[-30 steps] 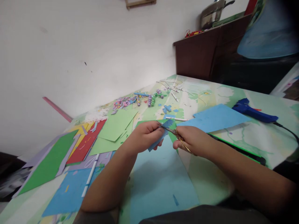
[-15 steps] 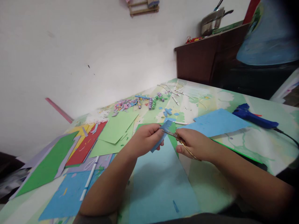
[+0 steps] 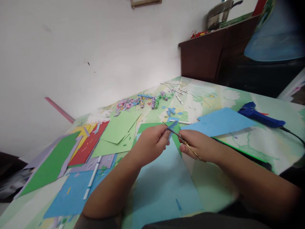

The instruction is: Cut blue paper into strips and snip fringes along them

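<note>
My left hand [image 3: 152, 141] is closed on a small piece of blue paper [image 3: 172, 126], of which only the top end shows past my fingers. My right hand [image 3: 200, 145] grips a pair of gold-handled scissors [image 3: 181, 138]. Their thin blades reach up and left to the blue piece. Both hands hover over a large light-blue sheet [image 3: 164, 184] lying on the table in front of me.
Coloured sheets lie on the left: green [image 3: 51, 165], red [image 3: 89, 144], light green [image 3: 119, 127]. A white pen [image 3: 91, 178] rests on blue paper. A blue glue gun [image 3: 259, 116] with a cord sits at the right, beside a big blue sheet [image 3: 221, 121]. Paper scraps [image 3: 140, 103] litter the far side.
My left hand has turned the blue piece, so less of it shows below the fingers. The scissor blades stay at its upper end. The view shifted slightly.
</note>
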The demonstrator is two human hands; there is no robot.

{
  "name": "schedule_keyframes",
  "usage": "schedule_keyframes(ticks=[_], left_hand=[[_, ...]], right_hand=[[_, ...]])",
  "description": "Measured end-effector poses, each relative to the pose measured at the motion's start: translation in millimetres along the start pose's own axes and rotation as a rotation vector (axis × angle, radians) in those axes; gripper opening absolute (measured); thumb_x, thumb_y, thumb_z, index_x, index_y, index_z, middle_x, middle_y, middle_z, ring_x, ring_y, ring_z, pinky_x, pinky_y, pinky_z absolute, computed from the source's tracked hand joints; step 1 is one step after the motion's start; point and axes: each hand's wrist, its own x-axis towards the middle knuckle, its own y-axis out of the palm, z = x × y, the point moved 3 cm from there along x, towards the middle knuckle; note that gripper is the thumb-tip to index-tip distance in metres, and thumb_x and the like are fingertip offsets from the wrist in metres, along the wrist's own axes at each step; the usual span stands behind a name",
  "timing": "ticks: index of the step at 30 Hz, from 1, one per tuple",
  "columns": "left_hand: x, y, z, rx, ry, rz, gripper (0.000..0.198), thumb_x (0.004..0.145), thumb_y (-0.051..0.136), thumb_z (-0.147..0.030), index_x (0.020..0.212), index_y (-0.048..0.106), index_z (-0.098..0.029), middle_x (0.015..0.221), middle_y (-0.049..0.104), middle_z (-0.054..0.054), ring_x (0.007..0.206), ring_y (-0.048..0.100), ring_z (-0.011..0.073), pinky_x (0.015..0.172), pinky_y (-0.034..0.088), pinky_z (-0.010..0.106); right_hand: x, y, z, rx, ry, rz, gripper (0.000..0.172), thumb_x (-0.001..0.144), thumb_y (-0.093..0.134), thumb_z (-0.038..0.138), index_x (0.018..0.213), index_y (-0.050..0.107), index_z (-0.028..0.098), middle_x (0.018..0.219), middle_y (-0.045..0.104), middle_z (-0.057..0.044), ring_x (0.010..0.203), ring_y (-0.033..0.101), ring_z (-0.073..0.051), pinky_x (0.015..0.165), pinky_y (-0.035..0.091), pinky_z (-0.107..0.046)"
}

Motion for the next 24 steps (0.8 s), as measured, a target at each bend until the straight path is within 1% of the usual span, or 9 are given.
schedule_keyframes(ticks=[9, 15, 19, 24], left_hand=[[-1.9, -1.8, -1.9, 0.007, 0.013, 0.023, 0.027, 0.083, 0.035, -0.025, 0.061, 0.049, -0.017, 0.051, 0.052, -0.005, 0.045, 0.048, 0.0053, 0.047, 0.035, 0.017], [-3.2, -3.2, -2.3, -0.023, -0.022, 0.033, 0.028, 0.082, 0.036, -0.024, 0.059, 0.049, -0.016, 0.05, 0.05, -0.004, 0.043, 0.046, 0.0051, 0.044, 0.035, 0.016], [-4.2, -3.7, 0.1, -0.154, -0.076, 0.047, 0.026, 0.081, 0.037, -0.025, 0.059, 0.048, -0.016, 0.05, 0.05, -0.005, 0.041, 0.046, 0.0039, 0.041, 0.036, 0.015], [-2.9, -2.8, 5.2, -0.371, -0.21, 0.133, 0.025, 0.079, 0.041, -0.029, 0.06, 0.048, -0.015, 0.051, 0.051, -0.004, 0.039, 0.045, 0.0044, 0.035, 0.035, 0.014]], right_hand=[[-1.0, -2.9, 6.4, -0.011, -0.019, 0.002, 0.062, 0.07, 0.003, 0.074, 0.064, 0.033, 0.02, 0.061, 0.041, -0.001, 0.053, 0.034, -0.013, 0.049, 0.027, -0.027], [-1.5, -1.6, 5.4, -0.016, -0.004, 0.007, 0.059, 0.072, 0.007, 0.073, 0.064, 0.033, 0.021, 0.06, 0.041, -0.001, 0.053, 0.034, -0.013, 0.049, 0.026, -0.026], [-0.7, 0.4, 3.5, -0.036, 0.022, 0.006, 0.054, 0.074, 0.015, 0.07, 0.063, 0.033, 0.02, 0.06, 0.041, -0.001, 0.054, 0.034, -0.013, 0.049, 0.025, -0.026], [0.6, 0.4, 3.0, -0.053, 0.057, 0.018, 0.046, 0.076, 0.029, 0.063, 0.063, 0.036, 0.02, 0.06, 0.041, 0.0, 0.055, 0.036, -0.013, 0.05, 0.025, -0.025]])
